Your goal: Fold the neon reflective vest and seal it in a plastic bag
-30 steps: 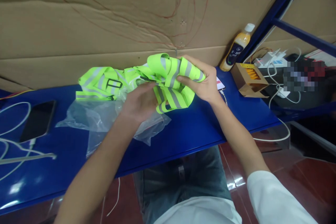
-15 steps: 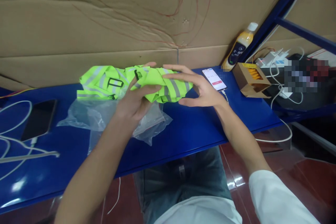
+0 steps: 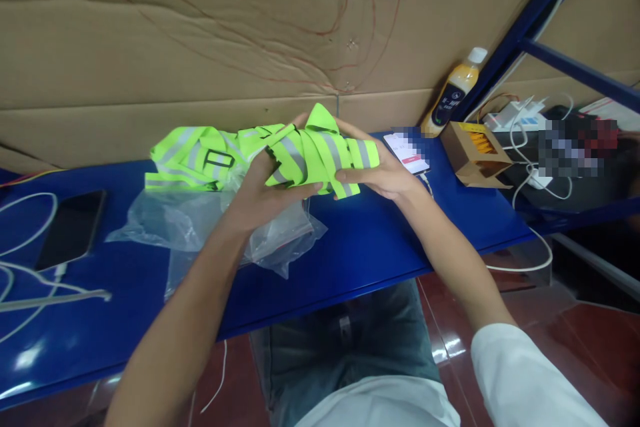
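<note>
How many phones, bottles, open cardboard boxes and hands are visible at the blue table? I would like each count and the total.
Phones: 2 (dark phone, lit phone)
Bottle: 1
Open cardboard box: 1
Hands: 2 (left hand, right hand, both on yellow-green straps)
Total: 6

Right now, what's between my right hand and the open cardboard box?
In the head view, the lit smartphone and its white cable lie between your right hand and the open cardboard box, with blue tabletop beyond.
</note>
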A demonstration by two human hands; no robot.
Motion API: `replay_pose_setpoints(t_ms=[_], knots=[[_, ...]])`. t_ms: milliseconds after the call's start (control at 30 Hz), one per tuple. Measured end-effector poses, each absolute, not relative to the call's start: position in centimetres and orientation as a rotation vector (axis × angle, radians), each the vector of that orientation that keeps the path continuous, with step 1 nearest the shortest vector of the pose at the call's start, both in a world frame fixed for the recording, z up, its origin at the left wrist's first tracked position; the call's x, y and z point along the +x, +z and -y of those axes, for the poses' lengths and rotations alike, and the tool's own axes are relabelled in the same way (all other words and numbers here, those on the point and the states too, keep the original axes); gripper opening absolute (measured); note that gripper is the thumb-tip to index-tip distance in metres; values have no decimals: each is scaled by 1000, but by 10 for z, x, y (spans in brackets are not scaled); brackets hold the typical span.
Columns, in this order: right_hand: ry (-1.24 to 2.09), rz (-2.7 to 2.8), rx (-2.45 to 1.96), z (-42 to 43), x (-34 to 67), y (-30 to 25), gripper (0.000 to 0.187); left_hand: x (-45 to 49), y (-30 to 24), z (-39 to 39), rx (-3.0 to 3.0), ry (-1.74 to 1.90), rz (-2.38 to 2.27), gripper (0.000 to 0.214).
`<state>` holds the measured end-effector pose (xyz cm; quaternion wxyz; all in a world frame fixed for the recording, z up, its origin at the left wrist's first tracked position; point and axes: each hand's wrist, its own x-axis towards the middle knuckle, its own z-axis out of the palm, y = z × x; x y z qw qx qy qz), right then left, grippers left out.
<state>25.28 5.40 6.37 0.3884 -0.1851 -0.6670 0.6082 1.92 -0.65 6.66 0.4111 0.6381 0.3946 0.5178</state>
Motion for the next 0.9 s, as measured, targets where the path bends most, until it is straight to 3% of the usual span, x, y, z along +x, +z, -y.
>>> replay_pose_setpoints(t_ms=[67,200,333,433,567,767,900], knots=[[1551,1687,-459,-54,254,65,92,13,68,5,1672,1256,-1011,57],[1452,1638,-529,-58,251,58,85,10,80,8,1655,1298,-853,87],[1312,1647,-587,-59,243,51,83,19,84,9,1921,1682,-944,76],[1150,1690,-588,-54,238,53,78,25,76,6,2114,1509,-1143,78],[914,1739,-589,-47,235,60,70,27,67,2,1934,1332,-1169,81],[872,1745,-693,-49,239,60,64,26,65,4,1925,1430,-1104,80],[657,1808,-663,-45,249,69,74,22,63,2,1976,1476,-1081,78]])
